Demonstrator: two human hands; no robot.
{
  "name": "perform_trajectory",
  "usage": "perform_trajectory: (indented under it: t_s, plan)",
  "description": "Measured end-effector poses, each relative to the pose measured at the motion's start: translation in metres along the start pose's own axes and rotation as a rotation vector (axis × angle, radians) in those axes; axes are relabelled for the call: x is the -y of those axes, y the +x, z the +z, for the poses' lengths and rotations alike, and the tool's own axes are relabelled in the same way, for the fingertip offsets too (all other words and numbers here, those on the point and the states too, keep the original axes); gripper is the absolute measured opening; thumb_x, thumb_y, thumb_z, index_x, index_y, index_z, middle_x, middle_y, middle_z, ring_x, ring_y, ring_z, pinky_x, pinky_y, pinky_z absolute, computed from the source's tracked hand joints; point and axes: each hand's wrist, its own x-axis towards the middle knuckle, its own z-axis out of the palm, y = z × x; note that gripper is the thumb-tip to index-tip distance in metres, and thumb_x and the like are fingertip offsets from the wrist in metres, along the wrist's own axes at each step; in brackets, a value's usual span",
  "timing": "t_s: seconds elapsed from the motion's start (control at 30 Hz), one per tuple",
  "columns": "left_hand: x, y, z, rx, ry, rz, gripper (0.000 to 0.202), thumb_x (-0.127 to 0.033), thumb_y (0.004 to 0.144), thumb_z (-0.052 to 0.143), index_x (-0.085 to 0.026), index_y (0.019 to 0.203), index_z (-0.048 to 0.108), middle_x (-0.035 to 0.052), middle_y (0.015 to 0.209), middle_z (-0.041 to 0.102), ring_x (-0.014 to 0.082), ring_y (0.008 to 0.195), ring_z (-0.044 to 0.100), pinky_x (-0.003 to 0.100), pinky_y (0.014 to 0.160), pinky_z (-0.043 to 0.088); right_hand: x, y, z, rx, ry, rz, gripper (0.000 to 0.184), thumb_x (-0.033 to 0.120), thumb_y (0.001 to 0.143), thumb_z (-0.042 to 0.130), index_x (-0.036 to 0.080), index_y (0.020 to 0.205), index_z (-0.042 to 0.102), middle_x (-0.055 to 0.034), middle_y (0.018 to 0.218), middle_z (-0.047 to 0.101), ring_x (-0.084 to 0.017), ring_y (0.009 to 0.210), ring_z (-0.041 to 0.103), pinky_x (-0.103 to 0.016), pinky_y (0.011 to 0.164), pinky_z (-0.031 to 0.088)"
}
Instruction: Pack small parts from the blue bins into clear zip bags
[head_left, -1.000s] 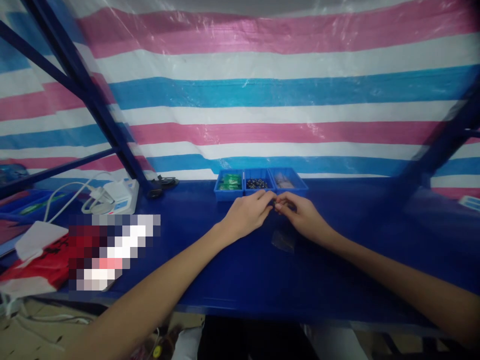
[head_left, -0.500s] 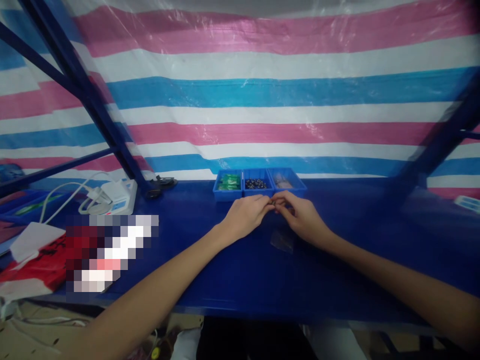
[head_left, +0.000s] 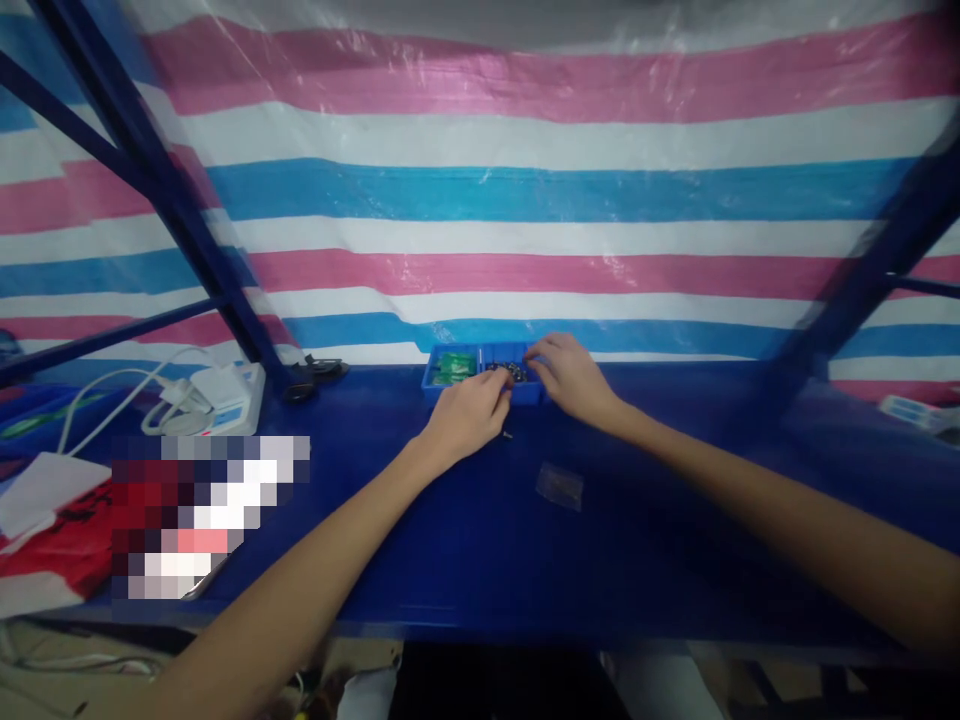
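My left hand [head_left: 466,415] is closed, its fingertips pinched at the front of the middle blue bin [head_left: 534,395]. A tiny light-coloured piece [head_left: 508,434] shows just below those fingers; its kind is too small to make out. Small dark and silvery parts [head_left: 510,372] lie in that bin. My right hand [head_left: 574,378] is at the bin's right side, fingers bent and slightly apart, with nothing visible between them. It covers the place of the right-hand bin. Green packets [head_left: 454,367] fill the left bin [head_left: 429,382]. A clear little plastic bag [head_left: 560,486] lies nearer me on the blue table [head_left: 465,560].
At the left are a white power strip [head_left: 244,405] with cables, a red and white bag [head_left: 67,545] and a blurred-out item [head_left: 217,510]. Dark small objects [head_left: 319,372] sit by the blue frame post [head_left: 199,255]. A striped plastic sheet [head_left: 525,190] hangs behind.
My hands, together over the table before, have separated. The right one has moved forward to the bins, and the left has shifted slightly left. The clear bag is now fully in view.
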Motion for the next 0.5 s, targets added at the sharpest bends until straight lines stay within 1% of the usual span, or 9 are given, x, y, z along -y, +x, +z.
perform_trajectory:
  t_s: [0.03, 0.1, 0.13, 0.2, 0.27, 0.3, 0.37, 0.43, 0.5]
  plan:
    - [0.005, 0.001, -0.001, 0.031, -0.018, -0.001, 0.019, -0.024, 0.099, 0.046, -0.018, 0.113, 0.057, 0.0070, 0.098, 0.071, 0.0216, 0.087, 0.067, 0.033, 0.073, 0.049, -0.001, 0.005, 0.003, -0.003, -0.007, 0.025, 0.025, 0.019, 0.096, 0.046, 0.018, 0.107, 0.069, -0.0143, 0.108, 0.067, -0.030, 0.107, 0.057, -0.047, 0.094, 0.047]
    - [0.014, 0.002, -0.003, 0.162, -0.116, -0.007, 0.022, -0.028, 0.096, 0.052, -0.017, 0.114, 0.058, 0.0042, 0.086, 0.070, 0.0193, 0.078, 0.066, 0.031, 0.069, 0.048, 0.002, 0.005, 0.004, -0.002, -0.005, 0.037, 0.027, 0.017, 0.096, 0.045, 0.017, 0.112, 0.068, -0.0145, 0.111, 0.067, -0.030, 0.109, 0.057, -0.046, 0.093, 0.048]
    - [0.018, 0.003, -0.004, 0.253, -0.179, -0.009, 0.024, -0.032, 0.094, 0.057, -0.017, 0.112, 0.059, 0.0027, 0.081, 0.069, 0.0181, 0.074, 0.065, 0.029, 0.066, 0.046, 0.004, 0.000, 0.003, 0.008, 0.003, 0.020, 0.028, 0.017, 0.097, 0.045, 0.017, 0.113, 0.067, -0.0144, 0.112, 0.066, -0.030, 0.110, 0.057, -0.045, 0.092, 0.048]
    - [0.022, 0.004, -0.006, 0.424, -0.270, -0.013, 0.028, -0.040, 0.088, 0.066, -0.017, 0.105, 0.063, 0.0011, 0.078, 0.067, 0.0163, 0.069, 0.062, 0.027, 0.062, 0.044, 0.012, -0.018, -0.003, 0.061, 0.035, -0.039, 0.027, 0.017, 0.098, 0.043, 0.018, 0.109, 0.067, -0.0132, 0.110, 0.066, -0.028, 0.108, 0.059, -0.044, 0.092, 0.048]
    - [0.024, 0.004, -0.007, 0.515, -0.296, -0.022, 0.027, -0.040, 0.084, 0.070, -0.018, 0.099, 0.066, 0.0008, 0.078, 0.066, 0.0152, 0.067, 0.061, 0.026, 0.059, 0.042, 0.021, -0.040, -0.008, 0.147, 0.092, -0.070, 0.024, 0.017, 0.098, 0.044, 0.020, 0.102, 0.067, -0.0108, 0.103, 0.068, -0.026, 0.100, 0.062, -0.042, 0.089, 0.049]
    - [0.023, 0.003, -0.006, 0.536, -0.299, -0.026, 0.024, -0.039, 0.084, 0.070, -0.018, 0.096, 0.066, 0.0005, 0.076, 0.065, 0.0148, 0.066, 0.060, 0.025, 0.058, 0.041, 0.025, -0.049, -0.009, 0.189, 0.120, -0.066, 0.022, 0.018, 0.098, 0.045, 0.020, 0.101, 0.067, -0.0098, 0.100, 0.068, -0.025, 0.097, 0.063, -0.041, 0.087, 0.049]
    - [0.022, 0.002, -0.003, 0.543, -0.305, -0.029, 0.016, -0.033, 0.087, 0.065, -0.018, 0.092, 0.065, 0.0000, 0.074, 0.064, 0.0143, 0.064, 0.058, 0.025, 0.057, 0.040, 0.031, -0.063, -0.007, 0.267, 0.159, -0.047, 0.021, 0.019, 0.098, 0.046, 0.021, 0.099, 0.067, -0.0087, 0.097, 0.069, -0.024, 0.092, 0.064, -0.039, 0.083, 0.050]
    - [0.019, 0.001, 0.002, 0.508, -0.304, -0.011, 0.010, -0.027, 0.089, 0.061, -0.018, 0.091, 0.064, 0.0001, 0.074, 0.064, 0.0144, 0.065, 0.058, 0.025, 0.059, 0.040, 0.035, -0.069, -0.002, 0.311, 0.177, -0.033, 0.020, 0.019, 0.098, 0.047, 0.020, 0.097, 0.067, -0.0087, 0.095, 0.069, -0.024, 0.090, 0.063, -0.039, 0.082, 0.049]
    - [0.015, -0.001, 0.007, 0.435, -0.287, 0.012, 0.007, -0.024, 0.090, 0.059, -0.018, 0.090, 0.062, 0.0010, 0.078, 0.065, 0.0149, 0.069, 0.059, 0.026, 0.061, 0.040, 0.036, -0.069, 0.002, 0.307, 0.203, -0.014, 0.019, 0.018, 0.097, 0.048, 0.018, 0.095, 0.067, -0.0090, 0.095, 0.069, -0.023, 0.088, 0.063, -0.038, 0.081, 0.049]
